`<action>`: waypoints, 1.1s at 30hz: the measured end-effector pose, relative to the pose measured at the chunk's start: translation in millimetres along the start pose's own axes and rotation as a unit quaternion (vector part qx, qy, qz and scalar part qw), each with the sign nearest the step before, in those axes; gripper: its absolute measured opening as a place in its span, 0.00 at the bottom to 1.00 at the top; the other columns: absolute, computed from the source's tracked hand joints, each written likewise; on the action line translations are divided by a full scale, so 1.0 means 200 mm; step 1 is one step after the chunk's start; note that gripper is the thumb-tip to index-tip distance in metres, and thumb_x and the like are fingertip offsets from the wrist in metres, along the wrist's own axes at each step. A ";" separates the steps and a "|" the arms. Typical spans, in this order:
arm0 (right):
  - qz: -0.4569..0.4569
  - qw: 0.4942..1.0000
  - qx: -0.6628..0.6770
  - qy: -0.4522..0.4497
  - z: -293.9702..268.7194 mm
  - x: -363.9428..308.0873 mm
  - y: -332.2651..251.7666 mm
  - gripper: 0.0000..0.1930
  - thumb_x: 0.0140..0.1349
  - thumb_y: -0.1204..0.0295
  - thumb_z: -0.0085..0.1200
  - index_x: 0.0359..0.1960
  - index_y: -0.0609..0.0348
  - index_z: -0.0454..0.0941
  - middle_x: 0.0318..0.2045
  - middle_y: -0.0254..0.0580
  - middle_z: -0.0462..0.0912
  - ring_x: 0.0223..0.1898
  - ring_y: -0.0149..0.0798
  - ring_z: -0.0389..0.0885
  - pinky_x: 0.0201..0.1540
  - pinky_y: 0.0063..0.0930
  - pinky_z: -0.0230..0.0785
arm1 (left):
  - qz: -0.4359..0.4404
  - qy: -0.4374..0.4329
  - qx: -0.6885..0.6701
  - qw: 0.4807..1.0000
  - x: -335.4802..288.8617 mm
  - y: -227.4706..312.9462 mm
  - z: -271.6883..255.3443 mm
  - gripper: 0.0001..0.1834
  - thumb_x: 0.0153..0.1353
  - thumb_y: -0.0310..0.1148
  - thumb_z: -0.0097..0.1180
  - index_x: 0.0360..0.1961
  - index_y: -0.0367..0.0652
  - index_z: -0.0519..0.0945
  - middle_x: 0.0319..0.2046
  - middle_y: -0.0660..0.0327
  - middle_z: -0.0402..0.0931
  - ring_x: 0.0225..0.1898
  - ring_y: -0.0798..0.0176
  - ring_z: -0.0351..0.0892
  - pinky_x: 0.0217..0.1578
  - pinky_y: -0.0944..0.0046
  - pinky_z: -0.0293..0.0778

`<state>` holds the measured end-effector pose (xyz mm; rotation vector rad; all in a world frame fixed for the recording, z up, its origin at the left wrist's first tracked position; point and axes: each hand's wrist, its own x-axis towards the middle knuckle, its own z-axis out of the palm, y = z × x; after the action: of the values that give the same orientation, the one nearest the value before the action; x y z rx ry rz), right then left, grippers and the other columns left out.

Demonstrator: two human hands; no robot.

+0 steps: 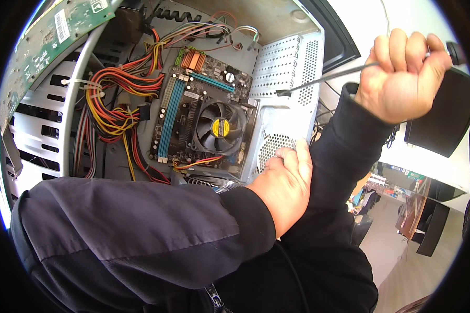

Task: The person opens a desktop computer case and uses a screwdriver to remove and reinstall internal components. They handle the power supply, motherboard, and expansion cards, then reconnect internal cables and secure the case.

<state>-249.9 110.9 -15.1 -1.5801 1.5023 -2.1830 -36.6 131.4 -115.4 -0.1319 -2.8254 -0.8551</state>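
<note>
An opened desktop computer case (284, 120) lies before me, its inside showing. My left hand (287, 182) is at the rear panel's near edge, most fingers bent against it and one stretched along it. Raised at the upper right, my right hand (402, 78) is closed in a fist around a dark cable-like strip (339, 74). The strip slants down left, and its small black end lies over the perforated metal. A dark piece (456, 53) sticks out past the fist's thumb side; its kind is unclear. Inside the case, a motherboard (235, 78) carries a black cooling fan (219, 125).
Bundled red, yellow and black wires (107, 104) loop left of the motherboard. A green circuit board (57, 36) rests on the metal drive cage (42, 109). Right of my raised arm stands a dark panel (438, 115), with more cables behind the case.
</note>
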 end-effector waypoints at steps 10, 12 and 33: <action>-0.032 0.996 -0.066 0.042 0.06 -0.08 -0.02 0.20 0.77 0.52 0.45 0.40 0.59 0.75 0.17 0.25 0.55 0.14 0.24 0.46 0.18 0.22 0.40 | 0.005 0.014 0.043 0.999 0.00 0.00 -0.02 0.34 0.55 0.28 0.52 0.61 0.11 0.67 0.53 0.34 0.77 0.44 0.53 0.76 0.36 0.64 0.74; -0.027 0.995 -0.053 0.077 -0.03 -0.11 -0.06 0.21 0.77 0.51 0.44 0.41 0.57 0.76 0.17 0.25 0.55 0.14 0.24 0.47 0.18 0.22 0.40 | -0.005 0.006 0.042 0.999 0.00 0.01 -0.02 0.34 0.56 0.28 0.52 0.61 0.11 0.67 0.52 0.35 0.77 0.43 0.53 0.76 0.36 0.64 0.74; 0.002 0.994 0.080 0.079 -0.36 -0.32 -0.21 0.20 0.76 0.48 0.42 0.39 0.45 0.81 0.17 0.22 0.56 0.16 0.25 0.46 0.16 0.20 0.42 | -0.023 0.031 -0.103 0.994 0.01 -0.01 0.02 0.34 0.57 0.25 0.51 0.64 0.13 0.63 0.40 0.35 0.74 0.32 0.56 0.76 0.29 0.68 0.78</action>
<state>-254.2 213.6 -29.3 -1.3853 1.3239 -2.4088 -38.8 131.1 -119.7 -0.0662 -2.6876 -1.1390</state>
